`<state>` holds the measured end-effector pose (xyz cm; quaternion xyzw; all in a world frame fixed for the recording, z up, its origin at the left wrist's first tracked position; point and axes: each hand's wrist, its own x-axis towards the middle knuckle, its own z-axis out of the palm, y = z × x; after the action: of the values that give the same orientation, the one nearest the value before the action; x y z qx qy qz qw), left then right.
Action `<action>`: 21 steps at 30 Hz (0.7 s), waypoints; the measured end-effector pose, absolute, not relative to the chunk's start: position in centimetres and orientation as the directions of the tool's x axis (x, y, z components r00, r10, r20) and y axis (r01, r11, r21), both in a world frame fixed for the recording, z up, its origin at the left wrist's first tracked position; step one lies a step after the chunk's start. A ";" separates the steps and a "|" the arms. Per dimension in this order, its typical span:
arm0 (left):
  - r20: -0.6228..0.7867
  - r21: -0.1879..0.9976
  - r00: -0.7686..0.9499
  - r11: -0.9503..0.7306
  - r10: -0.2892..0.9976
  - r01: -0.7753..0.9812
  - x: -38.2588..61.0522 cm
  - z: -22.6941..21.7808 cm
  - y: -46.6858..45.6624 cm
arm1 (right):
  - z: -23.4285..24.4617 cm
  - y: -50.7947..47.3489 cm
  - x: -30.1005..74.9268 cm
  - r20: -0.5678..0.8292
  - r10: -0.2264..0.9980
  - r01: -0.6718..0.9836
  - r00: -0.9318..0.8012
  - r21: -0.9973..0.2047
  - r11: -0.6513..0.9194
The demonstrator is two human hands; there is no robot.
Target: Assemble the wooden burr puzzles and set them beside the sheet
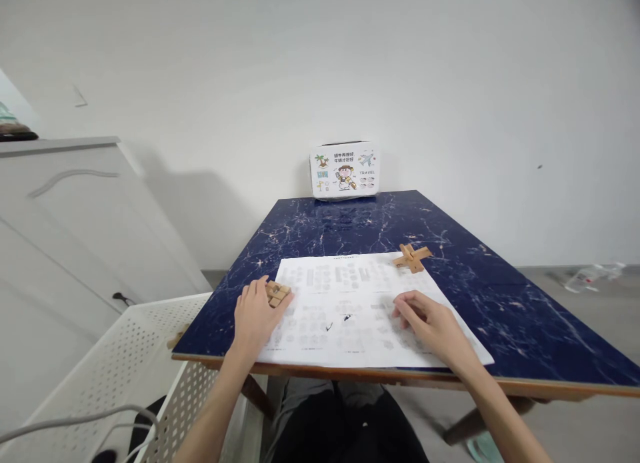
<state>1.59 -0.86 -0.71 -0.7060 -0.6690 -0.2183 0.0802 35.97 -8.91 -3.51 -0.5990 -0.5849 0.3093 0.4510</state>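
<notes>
Wooden puzzle block [279, 294], made of small pieces packed side by side, sits by the left edge of a printed sheet [305, 351], partly covered by the seated person's left hand [257, 314]. From where I stand, thumb and fingers are clasped about its sides, keeping it down at the tabletop. The right hand [424, 324] rests over the right part of the sheet, fingers loosely curled; no piece shows in it, though with the palm turned away I cannot tell whether the fingertips meet. Beyond that hand, a wooden interlocking cross [412, 258] lies across the sheet's far right corner, partly on the blue marbled table [345, 226]. Rows of diagrams cover the paper, too faint to read, with two dark marks near the middle that I can't make out.

I'd judge this a moment of steadying the block while looking over the diagrams. Working on it further would call for a firm left hold and the right hand brought across to pinch a single stick.
</notes>
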 end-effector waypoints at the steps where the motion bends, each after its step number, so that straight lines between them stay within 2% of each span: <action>1: 0.418 0.182 0.011 -0.096 0.908 0.979 1.6 -0.7 -0.7 | -3.5 -8.9 36.0 0.154 0.980 0.424 0.123 -0.901 0.088; 9: 0.441 0.236 0.080 -0.201 0.894 0.951 2.2 -0.2 -0.4 | -3.3 -8.9 36.0 0.140 0.982 0.424 0.125 -0.903 0.075; 12: 0.459 0.302 0.213 -0.377 0.862 0.876 4.2 0.4 -1.3 | -3.3 -8.9 35.9 0.143 0.982 0.417 0.123 -0.905 0.079; 15: 0.404 0.419 0.405 -0.559 0.820 0.715 7.3 0.8 -2.6 | -3.4 -8.9 36.0 0.145 0.981 0.416 0.126 -0.906 0.081; 21: 0.270 0.550 0.611 -0.640 0.744 0.537 12.7 0.2 -4.1 | -3.4 -8.8 36.0 0.162 0.979 0.418 0.122 -0.903 0.098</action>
<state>12.71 -4.09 0.17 -0.8719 -0.3674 -0.2444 -0.2122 35.97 -8.84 -3.40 -0.5961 -0.5858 0.3095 0.4535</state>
